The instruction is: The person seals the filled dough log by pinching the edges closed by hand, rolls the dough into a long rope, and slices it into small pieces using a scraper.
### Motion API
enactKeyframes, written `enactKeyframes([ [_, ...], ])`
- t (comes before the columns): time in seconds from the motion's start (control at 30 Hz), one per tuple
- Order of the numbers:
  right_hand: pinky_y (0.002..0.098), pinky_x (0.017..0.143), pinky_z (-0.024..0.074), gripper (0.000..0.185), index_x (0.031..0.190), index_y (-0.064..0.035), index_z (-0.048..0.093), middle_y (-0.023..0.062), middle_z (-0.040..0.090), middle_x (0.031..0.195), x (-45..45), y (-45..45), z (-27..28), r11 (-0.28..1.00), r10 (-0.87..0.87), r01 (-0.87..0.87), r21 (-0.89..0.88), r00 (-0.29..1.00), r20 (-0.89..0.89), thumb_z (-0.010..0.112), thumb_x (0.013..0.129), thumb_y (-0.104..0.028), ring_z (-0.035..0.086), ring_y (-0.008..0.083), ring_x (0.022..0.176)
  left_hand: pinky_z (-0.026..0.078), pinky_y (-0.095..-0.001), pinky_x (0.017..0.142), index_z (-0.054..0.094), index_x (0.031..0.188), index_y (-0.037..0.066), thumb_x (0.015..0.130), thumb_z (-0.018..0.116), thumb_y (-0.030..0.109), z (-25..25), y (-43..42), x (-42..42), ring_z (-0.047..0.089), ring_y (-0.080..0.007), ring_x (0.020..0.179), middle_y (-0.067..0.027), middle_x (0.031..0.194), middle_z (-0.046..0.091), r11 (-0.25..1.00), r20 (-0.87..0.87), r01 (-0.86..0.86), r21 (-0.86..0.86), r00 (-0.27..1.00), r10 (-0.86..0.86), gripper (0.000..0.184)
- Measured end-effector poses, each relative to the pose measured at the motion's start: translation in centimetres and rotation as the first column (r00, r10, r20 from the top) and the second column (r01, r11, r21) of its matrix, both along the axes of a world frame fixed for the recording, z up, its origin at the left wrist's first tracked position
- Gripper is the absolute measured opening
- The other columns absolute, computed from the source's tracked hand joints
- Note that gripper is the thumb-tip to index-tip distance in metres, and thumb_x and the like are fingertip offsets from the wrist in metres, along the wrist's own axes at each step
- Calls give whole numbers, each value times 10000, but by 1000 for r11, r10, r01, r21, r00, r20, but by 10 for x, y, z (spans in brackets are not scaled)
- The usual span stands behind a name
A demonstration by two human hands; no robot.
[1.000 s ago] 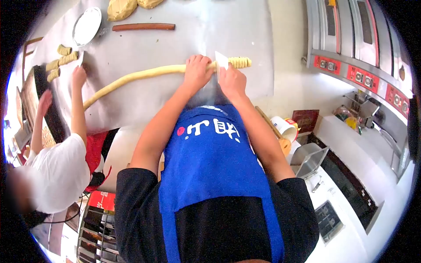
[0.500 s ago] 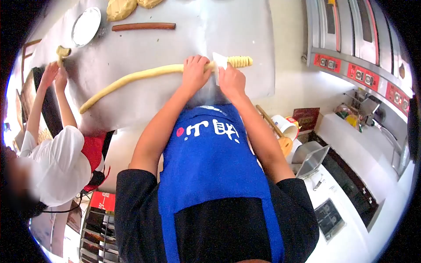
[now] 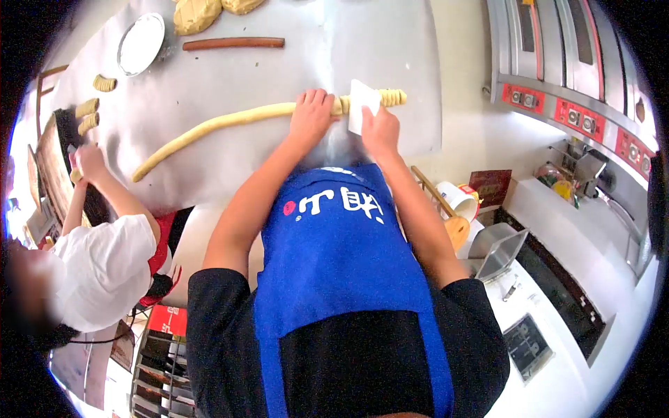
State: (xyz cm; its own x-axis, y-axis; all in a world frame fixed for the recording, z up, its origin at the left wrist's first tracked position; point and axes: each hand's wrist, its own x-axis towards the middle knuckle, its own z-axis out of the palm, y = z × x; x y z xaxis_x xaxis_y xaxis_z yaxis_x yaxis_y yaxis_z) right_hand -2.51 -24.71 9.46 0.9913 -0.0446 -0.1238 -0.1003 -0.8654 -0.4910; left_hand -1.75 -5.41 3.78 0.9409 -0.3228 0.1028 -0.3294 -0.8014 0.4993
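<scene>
Head view: one broad silver-grey metal worktop [image 3: 279, 73], filling the upper left and centre of the frame; its right edge runs down just beyond the sliced end of the dough, its near edge lies close to the blue apron [image 3: 341, 258]. One co-worker in a white top [image 3: 104, 272], left side, apart from the wearer's hands. One long, pale yellow, smooth dough rope [image 3: 223, 120], its long axis bowing from centre-left up to the upper centre. Two pale yellow dough mounds [image 3: 197, 17], top left. One reddish-brown wooden rod [image 3: 233, 44], upper left, well apart from the rope, with room between. One round white dish [image 3: 141, 44], upper left. Left hand [image 3: 311, 115], upper centre, fingers bent over the rope near its cut portion; whether they grip, cannot tell. Right hand [image 3: 382, 132], closed on one flat white scraper [image 3: 361, 104], held crosswise to the rope's axis; this hand is nearer the sliced end. One short row of dough slices [image 3: 394, 97], to the scraper's right, slices close together.
</scene>
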Motion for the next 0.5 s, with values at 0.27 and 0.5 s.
enactKeyframes([
  [0.27, 516, 727, 562, 343, 1049, 57, 722, 269, 740, 854, -5, -30, 18, 944, -246, 201, 262, 957, 152, 622, 1037, -271, 744, 445, 805, 461, -409, 958, 667, 1222, 79, 870, 787, 331, -6, 3, 14, 581, -272, 1126, -94, 1123, 619, 994, 79, 95, 57, 992, -99, 449],
  [0.5, 496, 769, 569, 383, 1088, 67, 728, 280, 752, 914, -11, -18, 17, 903, -282, 235, 360, 956, 83, 621, 1044, -298, 755, 442, 866, 479, -399, 962, 624, 1386, 81, 851, 777, 440, -16, 10, 18, 586, -258, 1136, -85, 1141, 623, 944, 89, 197, 265, 970, -228, 662],
])
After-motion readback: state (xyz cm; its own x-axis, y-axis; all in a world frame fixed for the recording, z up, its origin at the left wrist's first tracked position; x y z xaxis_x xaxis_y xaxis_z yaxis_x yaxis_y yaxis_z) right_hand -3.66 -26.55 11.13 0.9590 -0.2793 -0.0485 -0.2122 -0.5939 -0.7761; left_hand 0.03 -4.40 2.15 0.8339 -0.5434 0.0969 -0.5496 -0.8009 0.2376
